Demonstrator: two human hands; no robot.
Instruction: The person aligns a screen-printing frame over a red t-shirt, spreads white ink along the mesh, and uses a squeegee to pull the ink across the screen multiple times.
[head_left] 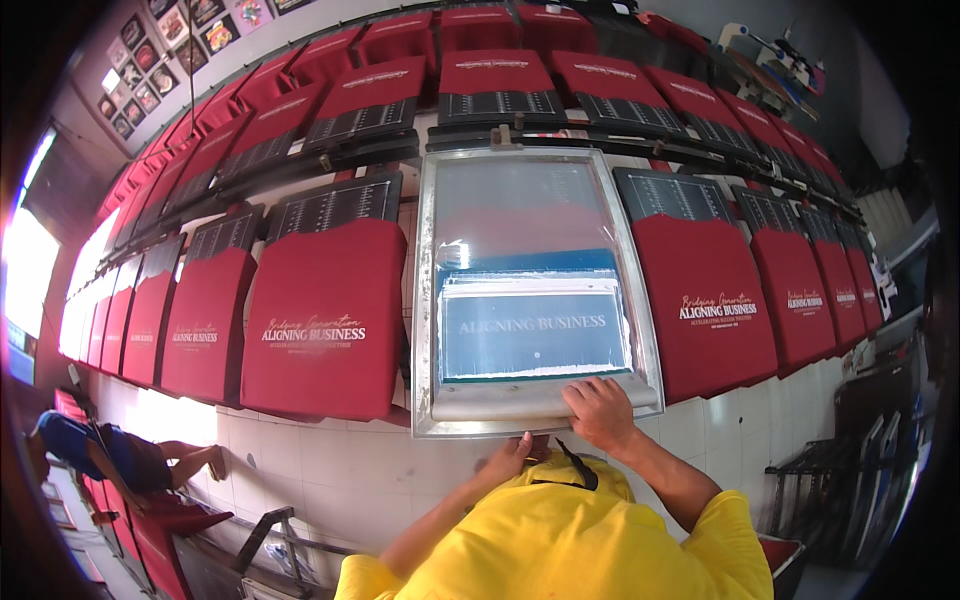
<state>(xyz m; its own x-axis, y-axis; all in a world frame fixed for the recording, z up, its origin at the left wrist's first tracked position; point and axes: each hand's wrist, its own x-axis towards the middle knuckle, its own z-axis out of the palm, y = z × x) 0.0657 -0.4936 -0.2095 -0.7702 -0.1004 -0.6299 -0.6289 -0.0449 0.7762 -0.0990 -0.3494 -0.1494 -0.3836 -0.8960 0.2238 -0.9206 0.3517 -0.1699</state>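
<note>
A silkscreen frame (424,300) with a metal rim lies over a red shirt in the middle, its mesh showing a blue stencil panel with pale lettering. Along its near end rests a wide metal squeegee (500,402). My right hand (604,415) is closed over the squeegee's right part, fingers curled on top. Lower down, my left hand (508,462) is at the near rim of the frame, thumb against the edge; its other fingers are mostly hidden. White ink streaks line the stencil's borders.
Red shirts with white print (322,340) lie on black boards on both sides, with more rows behind. A metal rail (370,145) runs behind the frame. Another person (90,450) is at the lower left. A dark rack (850,470) stands at right.
</note>
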